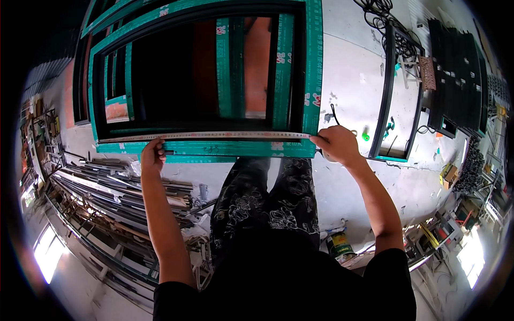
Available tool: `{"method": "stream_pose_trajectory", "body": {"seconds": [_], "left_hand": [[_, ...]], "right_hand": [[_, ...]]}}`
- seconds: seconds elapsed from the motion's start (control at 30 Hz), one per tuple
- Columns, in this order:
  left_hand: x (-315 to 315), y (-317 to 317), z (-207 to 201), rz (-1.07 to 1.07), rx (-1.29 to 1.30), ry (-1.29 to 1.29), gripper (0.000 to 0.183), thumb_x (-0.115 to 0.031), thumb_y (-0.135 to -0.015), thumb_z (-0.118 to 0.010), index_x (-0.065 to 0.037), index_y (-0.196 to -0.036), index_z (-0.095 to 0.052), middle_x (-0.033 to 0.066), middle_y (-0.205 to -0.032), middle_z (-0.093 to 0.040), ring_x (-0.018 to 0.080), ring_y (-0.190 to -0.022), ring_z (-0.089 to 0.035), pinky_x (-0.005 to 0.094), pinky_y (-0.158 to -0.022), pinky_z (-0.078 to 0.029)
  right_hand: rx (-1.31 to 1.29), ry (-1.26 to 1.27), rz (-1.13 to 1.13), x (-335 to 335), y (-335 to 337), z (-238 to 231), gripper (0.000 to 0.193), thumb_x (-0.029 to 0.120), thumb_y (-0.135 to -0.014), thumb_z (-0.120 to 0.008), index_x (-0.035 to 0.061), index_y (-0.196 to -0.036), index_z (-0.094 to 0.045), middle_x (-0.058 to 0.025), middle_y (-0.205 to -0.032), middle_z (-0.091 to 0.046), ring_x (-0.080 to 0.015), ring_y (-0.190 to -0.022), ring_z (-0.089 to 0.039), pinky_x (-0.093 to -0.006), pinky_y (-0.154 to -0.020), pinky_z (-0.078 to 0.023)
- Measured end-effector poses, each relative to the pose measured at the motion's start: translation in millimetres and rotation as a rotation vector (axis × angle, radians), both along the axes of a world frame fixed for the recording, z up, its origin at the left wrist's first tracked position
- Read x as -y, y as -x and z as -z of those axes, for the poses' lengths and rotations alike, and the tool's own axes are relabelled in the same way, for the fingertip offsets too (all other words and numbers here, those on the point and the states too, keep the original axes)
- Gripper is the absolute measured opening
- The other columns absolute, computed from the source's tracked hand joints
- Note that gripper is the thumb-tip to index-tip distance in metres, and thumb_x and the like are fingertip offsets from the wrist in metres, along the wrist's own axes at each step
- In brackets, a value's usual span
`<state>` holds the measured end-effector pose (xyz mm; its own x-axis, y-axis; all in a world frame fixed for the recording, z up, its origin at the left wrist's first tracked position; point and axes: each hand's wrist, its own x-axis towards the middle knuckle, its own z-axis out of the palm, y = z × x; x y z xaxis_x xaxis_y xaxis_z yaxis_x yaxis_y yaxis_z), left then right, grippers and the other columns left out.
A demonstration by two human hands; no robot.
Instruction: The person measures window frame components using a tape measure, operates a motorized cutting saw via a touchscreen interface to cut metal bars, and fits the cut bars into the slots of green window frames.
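A steel tape measure's blade (pixel 225 135) is stretched along the near side of a dark window frame (pixel 313 64) wrapped in green film. My right hand (pixel 341 144) is closed on the tape measure at the frame's near right corner; its case is mostly hidden under the palm. My left hand (pixel 152 155) has its fingers curled at the near edge, with the fingertips touching the blade left of its middle. From that hand a short dark pen-like stick (pixel 168 153) pokes out to the right. Small handwritten marks (pixel 211 150) show on the green film between my hands.
More green-wrapped frames lie beneath this one. Long metal profiles (pixel 118 187) are piled at the left. On the right are another dark frame (pixel 385 96), a stack of black profiles (pixel 455 75) and coiled black cable (pixel 393 24). A bucket (pixel 339 243) stands beside my legs.
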<state>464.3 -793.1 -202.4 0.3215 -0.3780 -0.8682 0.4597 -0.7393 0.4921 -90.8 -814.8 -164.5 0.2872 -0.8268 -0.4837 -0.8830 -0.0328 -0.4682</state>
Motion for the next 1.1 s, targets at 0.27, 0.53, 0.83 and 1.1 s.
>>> {"method": "stream_pose_trajectory", "body": {"seconds": [0.27,0.53,0.83,1.1], "left_hand": [[-4,-8,7,-0.026,-0.041,0.013,0.015,-0.02,-0.088,-0.065,-0.006,-0.082,-0.064,-0.0071,-0.061,-0.051,0.0049,-0.049,-0.044,0.0193,-0.042,-0.028],[-2,-5,4,-0.044,-0.025,-0.009,0.015,-0.019,-0.089,-0.064,-0.006,-0.082,-0.063,-0.0071,-0.06,-0.051,0.0048,-0.049,-0.044,0.0193,-0.042,-0.027],[-1,0,-3,-0.045,0.001,-0.009,0.015,-0.017,-0.089,-0.064,-0.005,-0.081,-0.064,-0.0065,-0.061,-0.052,0.0049,-0.05,-0.045,0.0183,-0.042,-0.029],[-2,-4,-2,-0.046,-0.028,0.007,0.013,-0.017,-0.09,-0.064,-0.006,-0.082,-0.064,-0.0058,-0.062,-0.054,0.0048,-0.051,-0.047,0.0175,-0.042,-0.031]], "right_hand": [[-0.001,-0.035,0.054,0,0,0,0.046,0.044,-0.087,-0.06,0.0082,-0.058,-0.059,-0.0106,-0.052,-0.053,-0.0312,-0.053,-0.054,-0.0437,-0.049,-0.039],[0.013,-0.066,0.08,1,0,-1,0.042,0.044,-0.085,-0.062,0.0092,-0.061,-0.062,-0.0098,-0.054,-0.054,-0.0301,-0.055,-0.057,-0.0431,-0.051,-0.041],[0.024,-0.107,0.077,5,2,-3,0.041,0.043,-0.085,-0.062,0.0096,-0.062,-0.063,-0.0091,-0.055,-0.055,-0.0295,-0.056,-0.057,-0.0424,-0.052,-0.042],[0.091,-0.184,0.091,10,9,2,0.039,0.044,-0.084,-0.062,0.0103,-0.065,-0.065,-0.0088,-0.053,-0.054,-0.0278,-0.053,-0.055,-0.0405,-0.051,-0.041]]}}
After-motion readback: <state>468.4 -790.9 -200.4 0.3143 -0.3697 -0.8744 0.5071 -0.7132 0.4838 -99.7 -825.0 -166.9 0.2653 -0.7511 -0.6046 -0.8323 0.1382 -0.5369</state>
